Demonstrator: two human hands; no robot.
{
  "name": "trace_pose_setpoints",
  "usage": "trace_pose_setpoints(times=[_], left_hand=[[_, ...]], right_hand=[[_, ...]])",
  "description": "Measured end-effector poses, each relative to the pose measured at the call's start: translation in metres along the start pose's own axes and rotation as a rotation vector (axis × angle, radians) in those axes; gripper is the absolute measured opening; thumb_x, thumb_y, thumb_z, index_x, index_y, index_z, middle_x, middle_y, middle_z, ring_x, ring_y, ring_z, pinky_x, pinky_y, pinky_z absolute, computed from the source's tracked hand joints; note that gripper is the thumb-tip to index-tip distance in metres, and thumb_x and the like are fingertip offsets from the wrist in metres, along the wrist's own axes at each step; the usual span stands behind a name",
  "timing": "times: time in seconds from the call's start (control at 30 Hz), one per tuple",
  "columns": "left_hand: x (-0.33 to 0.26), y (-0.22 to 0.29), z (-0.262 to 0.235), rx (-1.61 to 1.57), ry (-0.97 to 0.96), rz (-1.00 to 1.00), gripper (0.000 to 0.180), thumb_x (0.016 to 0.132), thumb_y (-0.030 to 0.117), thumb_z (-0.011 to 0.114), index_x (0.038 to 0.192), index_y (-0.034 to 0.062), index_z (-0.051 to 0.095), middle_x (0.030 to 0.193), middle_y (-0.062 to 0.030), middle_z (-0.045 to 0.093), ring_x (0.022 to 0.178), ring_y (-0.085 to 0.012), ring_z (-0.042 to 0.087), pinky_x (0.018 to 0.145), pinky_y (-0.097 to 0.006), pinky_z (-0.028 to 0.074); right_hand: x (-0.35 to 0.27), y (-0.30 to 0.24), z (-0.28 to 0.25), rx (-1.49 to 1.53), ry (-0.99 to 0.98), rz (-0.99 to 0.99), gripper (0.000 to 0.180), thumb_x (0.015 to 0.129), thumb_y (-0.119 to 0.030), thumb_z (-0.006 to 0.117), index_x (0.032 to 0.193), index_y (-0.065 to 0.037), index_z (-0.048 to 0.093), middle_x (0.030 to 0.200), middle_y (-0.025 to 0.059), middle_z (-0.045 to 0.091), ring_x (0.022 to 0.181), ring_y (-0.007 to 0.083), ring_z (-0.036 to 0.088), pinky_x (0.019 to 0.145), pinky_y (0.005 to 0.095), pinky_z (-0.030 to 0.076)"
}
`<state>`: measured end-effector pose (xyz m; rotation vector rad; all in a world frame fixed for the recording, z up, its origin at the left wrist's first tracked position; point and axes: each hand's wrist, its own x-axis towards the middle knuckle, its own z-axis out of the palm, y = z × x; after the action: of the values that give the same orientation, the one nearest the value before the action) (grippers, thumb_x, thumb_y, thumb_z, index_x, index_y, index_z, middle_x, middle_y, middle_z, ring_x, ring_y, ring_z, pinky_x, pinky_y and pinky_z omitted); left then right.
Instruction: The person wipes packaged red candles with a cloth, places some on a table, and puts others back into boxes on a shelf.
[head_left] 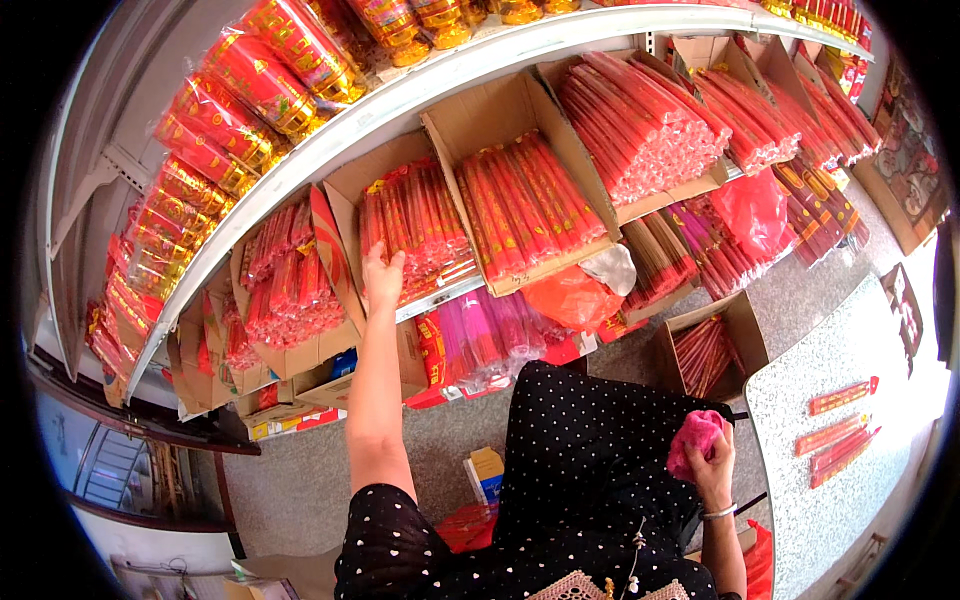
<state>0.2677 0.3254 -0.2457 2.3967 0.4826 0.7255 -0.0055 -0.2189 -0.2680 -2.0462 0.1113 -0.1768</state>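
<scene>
My left arm is stretched out to the shelf, and my left hand [383, 275] rests at the near left side of a stack of slim red packets [415, 220] with gold print. Its thumb and fingers are apart, with nothing visibly held. The stack lies in an open cardboard box [345, 187]. Down by my lap on the right, my right hand [713, 470] is closed around a bunched pink cloth [692, 440].
Beside that stack, another cardboard box [607, 215] holds similar packets. Gold-and-red wrapped cylinders [262, 85] line the upper shelf [420, 75]. At right, several red packets [840, 448] lie on a speckled table [790, 400]. A box of red sticks [755, 335] stands on the floor.
</scene>
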Motion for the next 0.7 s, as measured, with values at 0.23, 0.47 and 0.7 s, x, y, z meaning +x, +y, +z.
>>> trace_pose_setpoints(times=[0.23,0.47,0.7], left_hand=[[-0.043,0.046,-0.01,0.416,-0.028,0.08,0.057,0.077,0.036,0.065,0.124,0.0082,0.05,0.121,-0.0183,0.049,0.114,-0.0358,0.042,0.096,-0.045,0.035],[-0.032,0.027,-0.001,0.54,0.082,0.072,0.044,0.081,0.033,0.06,0.119,0.0128,0.055,0.114,-0.0135,0.052,0.108,-0.033,0.045,0.087,-0.049,0.037],[-0.017,0.03,0.007,0.542,0.024,0.142,0.034,0.083,0.031,0.055,0.111,0.0127,0.06,0.104,-0.0224,0.057,0.097,-0.0374,0.056,0.082,-0.046,0.047]], right_hand=[[0.003,0.003,-0.005,-0.031,-0.02,0.005,0.03,0.069,-0.004,0.062,0.098,0.0,0.06,0.109,0.0159,0.052,0.104,0.031,0.051,0.09,0.0352,0.04],[-0.018,0.026,-0.057,-0.178,0.152,0.043,0.033,0.071,-0.005,0.058,0.104,0.001,0.058,0.113,0.0168,0.051,0.107,0.0305,0.048,0.093,0.0356,0.037],[-0.084,0.082,-0.153,-0.35,0.613,0.153,0.036,0.082,-0.009,0.056,0.117,0.002,0.053,0.116,0.0131,0.05,0.106,0.0264,0.05,0.091,0.0339,0.04]])
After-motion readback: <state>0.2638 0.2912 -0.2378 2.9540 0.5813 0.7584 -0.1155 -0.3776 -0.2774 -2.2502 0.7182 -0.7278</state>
